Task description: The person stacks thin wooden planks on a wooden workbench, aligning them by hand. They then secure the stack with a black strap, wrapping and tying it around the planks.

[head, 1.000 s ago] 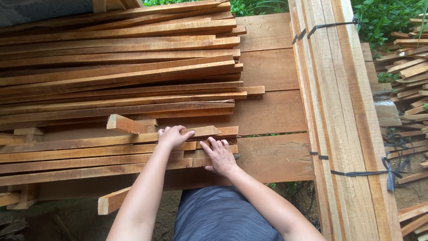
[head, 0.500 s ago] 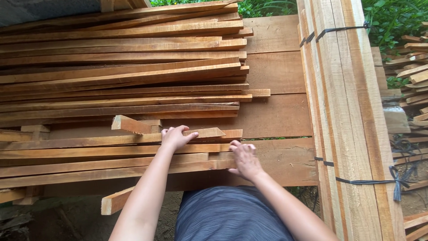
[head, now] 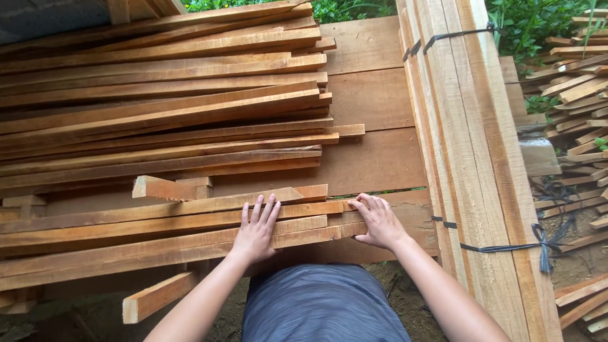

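Near stack of wooden slats (head: 158, 231) lies lengthwise at the front edge of the table (head: 370, 107), right ends close to the person's body. Left hand (head: 256, 231) rests flat on top of the slats, fingers spread and extended, palm down, not closed around anything. Right hand (head: 377, 221) sits at the right ends of the same slats, fingers curled loosely against the end faces, pressing rather than gripping.

Progress, judged from how things lie: the near slats look roughly gathered, ends close to flush on the right but a few stick out unevenly, so squaring looks partly done. No strap or tie on this stack. A short offcut block (head: 166, 188) lies loose on top just behind the left hand. One slat (head: 158, 296) pokes out below the stack toward the ground, not lined up.

Behind: bigger heap of long slats (head: 164, 95), fanned loosely, ends staggered, untied.

Right of the hands: bundle of boards (head: 472, 158) running away from the viewer, bound by dark straps (head: 500, 247) near and far.

Table is wide rough planks, gaps between them. Outdoors: dirt ground below, green plants (head: 538, 25) at top, more scattered timber pieces (head: 576, 95) far right. Daylight, no other people seen.
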